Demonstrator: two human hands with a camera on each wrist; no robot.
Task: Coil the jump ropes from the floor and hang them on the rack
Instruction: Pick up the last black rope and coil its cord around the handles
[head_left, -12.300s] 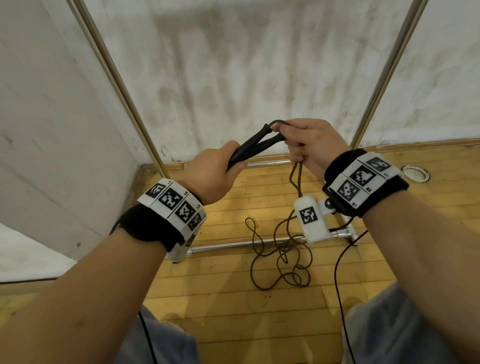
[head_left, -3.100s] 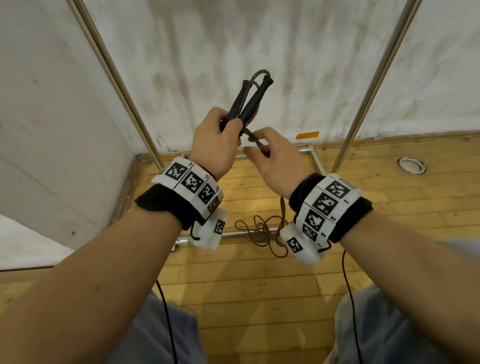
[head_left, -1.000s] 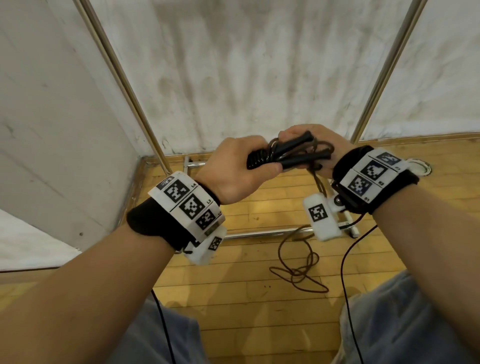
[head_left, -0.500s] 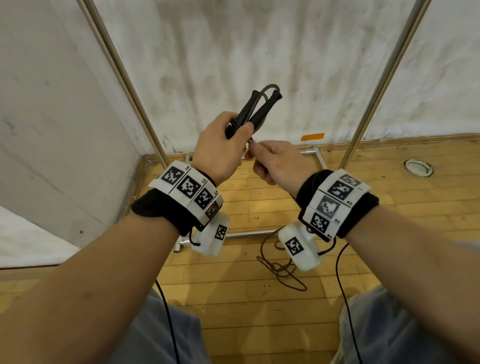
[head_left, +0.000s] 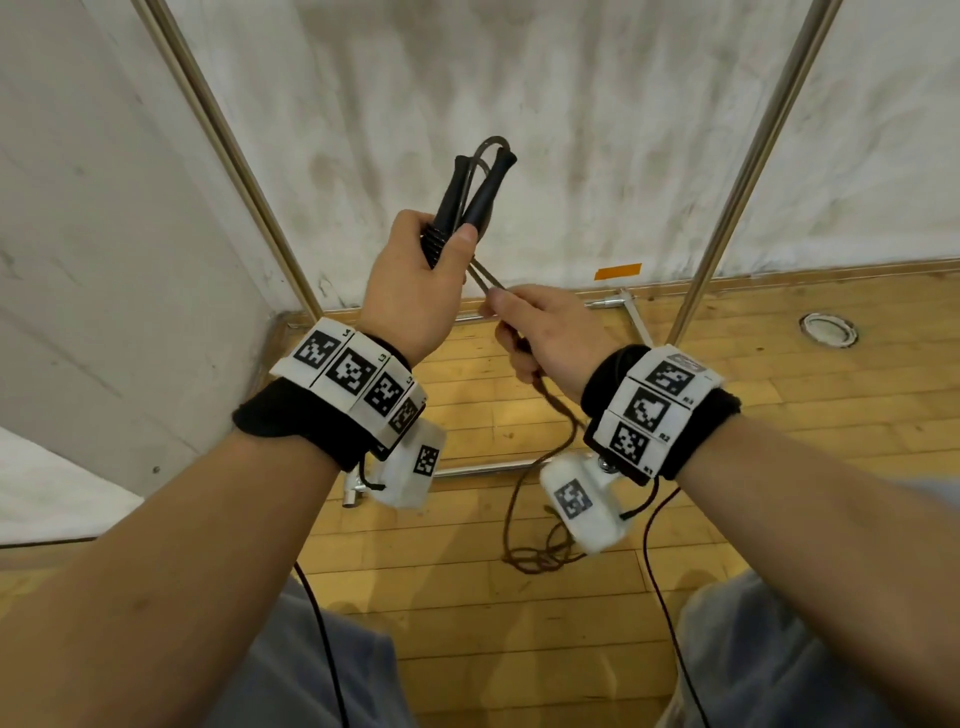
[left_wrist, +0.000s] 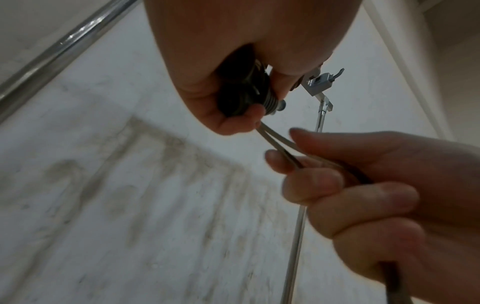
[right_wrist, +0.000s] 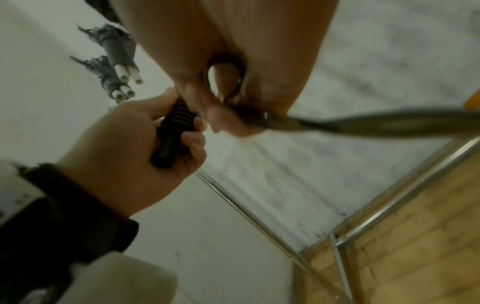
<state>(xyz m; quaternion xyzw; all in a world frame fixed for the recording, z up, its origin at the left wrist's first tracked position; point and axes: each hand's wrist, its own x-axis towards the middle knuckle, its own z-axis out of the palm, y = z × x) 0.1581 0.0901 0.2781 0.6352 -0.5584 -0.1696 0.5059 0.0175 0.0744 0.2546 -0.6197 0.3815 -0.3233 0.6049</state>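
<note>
My left hand (head_left: 426, 280) grips the two black jump rope handles (head_left: 470, 200) together, tips pointing up toward the wall. The handles' ribbed ends (left_wrist: 249, 96) show between its fingers in the left wrist view, and the handles (right_wrist: 174, 131) also show in the right wrist view. Just below and to the right, my right hand (head_left: 540, 332) holds the doubled brown rope (head_left: 485, 278) close under the handles. From that hand the rope runs down to a small loose tangle (head_left: 540, 556) on the wooden floor, partly hidden by the right wrist camera.
Two slanted metal rack poles (head_left: 234, 150) (head_left: 748, 161) stand against the stained white wall, with the rack's base bars (head_left: 483, 470) on the floor. A metal hook bracket (left_wrist: 322, 82) shows high up. An orange tape strip (head_left: 618, 271) and a round floor fitting (head_left: 828, 328) lie at right.
Since a second ago the handles have swung from lying level between both hands to upright in my left hand. My right hand has dropped below them along the rope, and the floor tangle has shrunk.
</note>
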